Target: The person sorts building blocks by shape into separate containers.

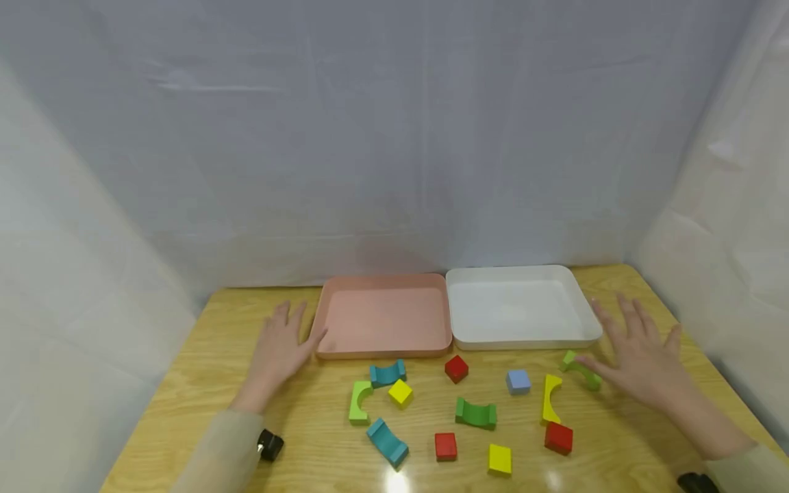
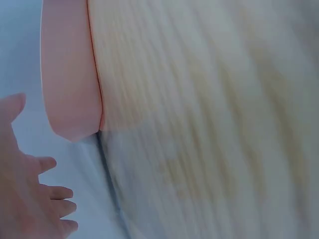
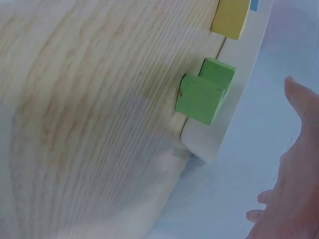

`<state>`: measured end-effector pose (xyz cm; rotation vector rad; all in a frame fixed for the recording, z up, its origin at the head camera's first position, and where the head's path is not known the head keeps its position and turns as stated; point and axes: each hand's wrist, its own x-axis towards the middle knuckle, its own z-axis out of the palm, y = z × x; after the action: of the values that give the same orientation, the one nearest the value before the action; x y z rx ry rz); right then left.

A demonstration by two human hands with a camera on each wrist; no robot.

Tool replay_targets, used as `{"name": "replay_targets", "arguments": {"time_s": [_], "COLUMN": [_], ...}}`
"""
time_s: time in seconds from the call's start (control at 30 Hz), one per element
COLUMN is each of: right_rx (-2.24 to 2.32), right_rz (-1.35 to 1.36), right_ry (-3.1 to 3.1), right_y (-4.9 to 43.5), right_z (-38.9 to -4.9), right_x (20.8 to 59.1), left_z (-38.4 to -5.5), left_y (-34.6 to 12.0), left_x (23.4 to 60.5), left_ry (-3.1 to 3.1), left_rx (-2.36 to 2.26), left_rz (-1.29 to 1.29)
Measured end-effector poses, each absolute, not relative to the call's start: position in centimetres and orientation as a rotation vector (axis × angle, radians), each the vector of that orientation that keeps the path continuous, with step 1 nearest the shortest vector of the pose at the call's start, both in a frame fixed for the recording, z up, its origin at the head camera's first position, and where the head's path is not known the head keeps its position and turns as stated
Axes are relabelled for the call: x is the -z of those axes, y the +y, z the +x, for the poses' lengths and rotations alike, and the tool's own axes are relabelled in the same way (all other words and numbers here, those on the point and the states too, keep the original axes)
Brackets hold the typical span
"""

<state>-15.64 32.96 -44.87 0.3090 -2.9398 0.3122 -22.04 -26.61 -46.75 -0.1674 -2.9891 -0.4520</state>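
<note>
My left hand point(image 1: 280, 352), fingers spread, is beside the left edge of the pink tray point(image 1: 383, 355), its thumb near the tray's rim. Over on the right, my right hand point(image 1: 644, 359) spreads its fingers by the white tray point(image 1: 524, 344) and close to a light green arch block point(image 1: 581, 371). Neither hand holds anything. In front of the trays lie a yellow arch block point(image 1: 548, 399), a blue cube point(image 1: 518, 382), a red cube point(image 1: 559, 438), a green arch block point(image 1: 476, 415) and a teal arch block point(image 1: 387, 444). The right wrist view shows the light green block point(image 3: 199, 98) near that hand.
More blocks lie about: another teal arch point(image 1: 388, 373), a light green arch point(image 1: 359, 402), yellow cubes point(image 1: 500, 459) and red cubes point(image 1: 446, 446). The wooden table point(image 1: 185, 411) ends at a grey curtain point(image 1: 382, 137) behind the trays, with pale cloth on both sides.
</note>
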Motion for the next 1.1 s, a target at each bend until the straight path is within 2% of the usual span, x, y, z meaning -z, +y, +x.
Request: {"name": "replay_targets", "arguments": {"time_s": [0.73, 1.1], "right_rx": [-0.578, -0.914], "right_rz": [0.262, 0.255], "right_ry": [-2.871, -2.848], "right_y": [34.9, 35.2], "right_z": [-14.5, -13.7], "right_x": [45.9, 46.3], "left_z": [-24.2, -25.0], "left_y": [-25.7, -25.0], "left_x": [48.5, 49.4], "left_ry": [-2.758, -2.529], "left_rx": [1.429, 1.642], "left_rz": [0.099, 0.113]}}
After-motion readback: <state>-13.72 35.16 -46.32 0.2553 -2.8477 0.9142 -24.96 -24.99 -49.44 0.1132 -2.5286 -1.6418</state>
